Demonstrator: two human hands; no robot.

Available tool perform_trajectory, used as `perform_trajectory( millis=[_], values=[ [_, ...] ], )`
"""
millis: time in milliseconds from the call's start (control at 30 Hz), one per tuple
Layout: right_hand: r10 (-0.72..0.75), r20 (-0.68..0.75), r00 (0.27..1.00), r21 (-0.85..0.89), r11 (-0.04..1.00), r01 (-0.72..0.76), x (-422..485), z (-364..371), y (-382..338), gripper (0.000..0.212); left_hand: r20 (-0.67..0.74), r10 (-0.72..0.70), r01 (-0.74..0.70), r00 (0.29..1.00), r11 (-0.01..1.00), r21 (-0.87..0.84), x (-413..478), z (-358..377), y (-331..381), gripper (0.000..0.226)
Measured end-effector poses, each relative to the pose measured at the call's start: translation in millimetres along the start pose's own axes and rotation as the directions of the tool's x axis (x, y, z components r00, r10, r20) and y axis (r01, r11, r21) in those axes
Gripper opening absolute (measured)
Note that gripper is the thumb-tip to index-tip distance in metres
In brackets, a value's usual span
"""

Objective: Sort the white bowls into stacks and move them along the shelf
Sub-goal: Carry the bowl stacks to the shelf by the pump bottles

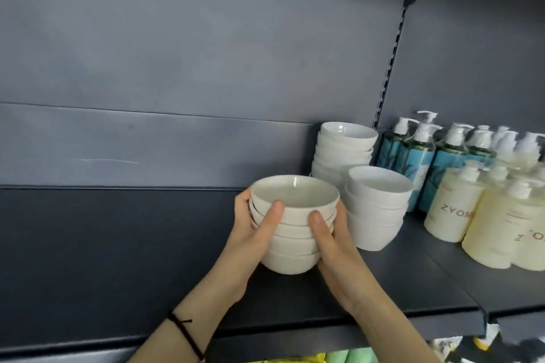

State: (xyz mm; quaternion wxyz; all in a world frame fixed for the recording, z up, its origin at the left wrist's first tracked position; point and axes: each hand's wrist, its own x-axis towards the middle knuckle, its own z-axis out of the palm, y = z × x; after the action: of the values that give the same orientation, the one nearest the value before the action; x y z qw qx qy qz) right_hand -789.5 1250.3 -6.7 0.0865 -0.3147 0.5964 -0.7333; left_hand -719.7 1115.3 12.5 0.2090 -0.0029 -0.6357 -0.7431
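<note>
Clasping a stack of white glazed ceramic bowls (293, 244) between the left hand (253, 233) and the right hand (333, 247), fingers curling round the far sides and thumbs pressing on the near walls of the upper bowls. Holding it low over the near part of the dark grey metal shelf (147, 259), just left of the other bowls. Not showing whether resting on the shelf or riding just above it.

Probably running the main risk inside the grip itself. Squeezing the sides without supporting the bottom bowl from below, so possibly letting the lower bowls slip out, or the pile lean, if lifting or tilting quickly. Sliding looking safer than lifting, though possibly snagging on the shelf and jolting the top bowl loose.

Nearly brushing, on the right, against a shorter stack of white bowls (376, 209), with a taller stack of white bowls (343, 150) standing farther back against the grey back panel (177, 141). Risking a knock to either by swinging the right wrist outward. Farther right, crowding in rows, cream plastic pump bottles (451, 209) and teal-labelled pump bottles (413, 162), tall and likely toppling together if bumped.

Working close to the shelf's front lip (295, 330), with a drop to a lower level beyond it, so drifting nearer being the costly mistake. Showing nothing standing on the shelf to the left, and plenty of height overhead, so offering the easiest travel leftward, parallel to the lip.
</note>
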Motion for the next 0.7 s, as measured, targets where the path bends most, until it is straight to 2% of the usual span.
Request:
perform_trajectory(
  millis=[133,233,333,600,700],
  values=[
    [0.025,0.043,0.999,-0.010,1.000,-0.025,15,-11,4,0.092,0.021,-0.028,0.026,0.999,0.998,0.059,10,-3,-3,0.074],
    [0.031,0.079,0.996,-0.001,1.000,-0.031,30,-19,10,0.083,0.045,-0.058,0.055,0.997,0.997,0.054,24,-4,-8,0.067],
    [0.034,0.092,0.995,0.017,0.999,-0.035,50,-22,18,0.078,0.054,-0.069,0.067,0.996,0.997,0.035,44,-8,-16,0.070],
    [0.026,0.021,0.999,0.010,1.000,-0.026,106,-16,38,0.107,-0.016,-0.035,0.036,0.999,0.999,0.041,100,-18,-35,0.074],
    [0.010,-0.040,0.999,0.031,0.999,-0.009,120,-15,45,0.108,-0.040,-0.027,0.029,0.999,0.999,0.035,116,-18,-39,0.075]
  ],
)
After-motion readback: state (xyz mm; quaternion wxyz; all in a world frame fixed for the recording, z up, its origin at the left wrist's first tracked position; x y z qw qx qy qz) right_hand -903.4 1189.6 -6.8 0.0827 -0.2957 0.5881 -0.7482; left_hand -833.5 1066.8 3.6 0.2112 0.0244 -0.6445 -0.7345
